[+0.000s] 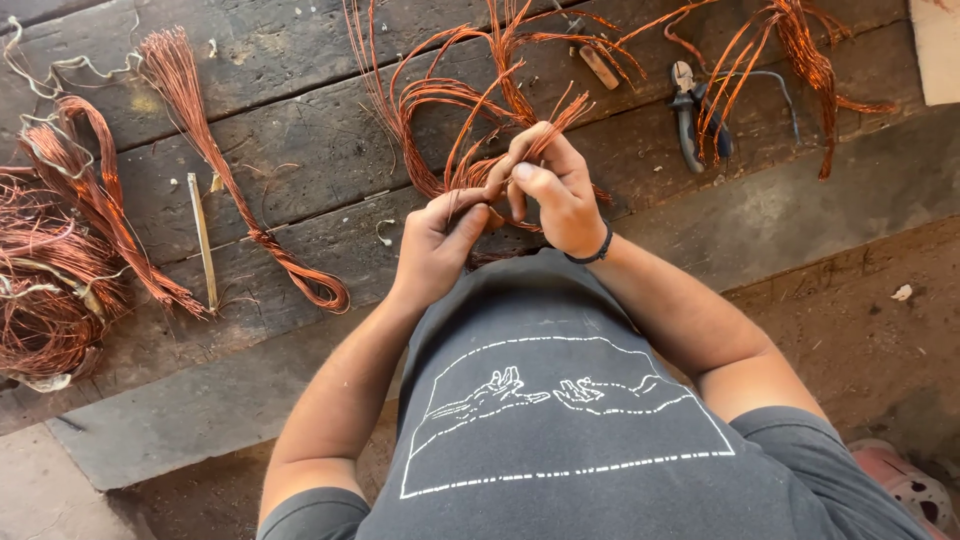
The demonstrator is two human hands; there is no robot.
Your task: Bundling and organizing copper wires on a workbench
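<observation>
Top-down view, bare arms, dark tee. Both hands mid-frame, working bare copper wire (470, 165) over dark wooden planks (300, 150).

Left hand (437, 240) clenched round the gathered strands near the body. Right hand (553, 188), black wristband, pinching the same strands w/ thumb + fingertips just above the left. Wire fans up and away from the fists toward the far edge, in loops and loose ends.

Step in hand, by the look: bunching or twisting strands into one bundle, about midway, many ends loose. Next move likely needs a firm left grip while the right draws stray ends in, care w/ sharp tips.

Left: finished-looking twisted bundle (235, 190), a thin pale stick (203, 240) beside it, tangled coil (45, 290) at the edge. Far right: cutters (687, 115), dark handles, partly under more wire (800, 60). Small wooden handle (600, 67) far centre.

Hard to make out: exact strand count in the grip, whether twisting or just holding; palms hidden by fingers. Coil cut off at left edge, wire tops cut off at far edge. Pink shape (905, 480) near right corner, prob. footwear, unclear.
</observation>
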